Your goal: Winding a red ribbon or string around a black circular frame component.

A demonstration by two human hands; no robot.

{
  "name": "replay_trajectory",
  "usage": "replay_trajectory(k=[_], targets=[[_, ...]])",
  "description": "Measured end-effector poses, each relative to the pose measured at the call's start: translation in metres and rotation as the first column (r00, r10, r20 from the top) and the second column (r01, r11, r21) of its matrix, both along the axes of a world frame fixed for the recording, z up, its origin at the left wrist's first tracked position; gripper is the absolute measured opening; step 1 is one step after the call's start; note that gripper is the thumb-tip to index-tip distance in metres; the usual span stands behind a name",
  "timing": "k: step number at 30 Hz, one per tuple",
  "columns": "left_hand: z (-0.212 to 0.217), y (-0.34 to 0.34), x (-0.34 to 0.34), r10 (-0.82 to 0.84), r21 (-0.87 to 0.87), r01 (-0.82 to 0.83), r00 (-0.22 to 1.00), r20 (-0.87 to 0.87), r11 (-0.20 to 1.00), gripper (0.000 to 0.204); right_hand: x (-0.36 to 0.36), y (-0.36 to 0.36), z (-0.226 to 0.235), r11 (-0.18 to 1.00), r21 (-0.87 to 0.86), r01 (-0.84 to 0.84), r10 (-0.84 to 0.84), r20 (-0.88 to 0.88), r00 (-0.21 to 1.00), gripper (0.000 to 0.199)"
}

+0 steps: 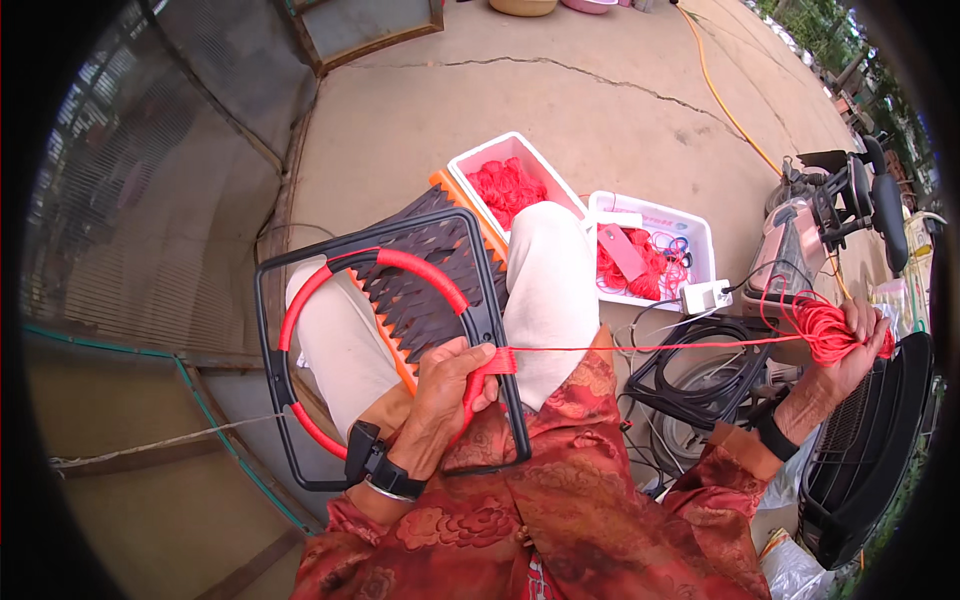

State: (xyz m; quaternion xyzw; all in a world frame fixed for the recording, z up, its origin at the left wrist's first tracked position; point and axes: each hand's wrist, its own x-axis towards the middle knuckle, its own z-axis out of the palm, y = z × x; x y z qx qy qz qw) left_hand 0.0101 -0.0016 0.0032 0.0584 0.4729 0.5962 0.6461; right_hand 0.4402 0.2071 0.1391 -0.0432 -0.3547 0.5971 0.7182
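Over my lap lies a squarish black frame point(484, 262) with a round inner ring point(425, 272), much of it wrapped in red cord. My left hand point(452, 385) is closed on the ring's right side, thumb pressed on the red windings point(500, 361) that go round the frame there. From these windings a taut red cord point(650, 348) runs to the right. Out at that side, my right hand point(848, 365) grips a loose bundle of red cord point(822, 328), arm stretched away from the frame. Palm and fingers hide part of each held thing.
Between my legs stands a dark woven piece with orange edges point(437, 182). Beyond it are a white bin point(545, 160) of red cord and a white tray point(706, 262) holding cord and a pink phone point(622, 252). More black frames point(690, 365), a scooter point(785, 245) and a black slatted thing point(862, 455) crowd the right.
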Motion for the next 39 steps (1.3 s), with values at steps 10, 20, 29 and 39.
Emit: replay_trajectory(k=[10, 20, 29, 39], targets=[[0.001, 0.0, 0.003, 0.021, 0.054, -0.021, 1.0, -0.002, 0.998, 0.015, -0.201, -0.024, -0.032, 0.957, -0.277, 0.082, 0.168, 0.766, 0.62, 0.044], [-0.002, -0.005, -0.001, 0.122, 0.129, -0.138, 0.985, 0.124, 0.982, 0.016, -0.316, -0.052, -0.079, 0.921, 0.038, -0.387, 0.026, 0.987, 0.157, 0.027], [0.006, -0.009, -0.006, 0.167, 0.07, -0.195, 0.943, 0.287, 0.978, 0.018, -0.325, -0.067, -0.139, 0.618, -0.411, -0.67, 0.563, 0.826, 0.012, 0.024], [0.005, -0.01, -0.002, 0.205, 0.137, -0.24, 0.951, 0.231, 0.961, 0.015, -0.285, -0.069, -0.106, 0.918, -0.045, -0.394, 0.114, 0.981, 0.154, 0.015]])
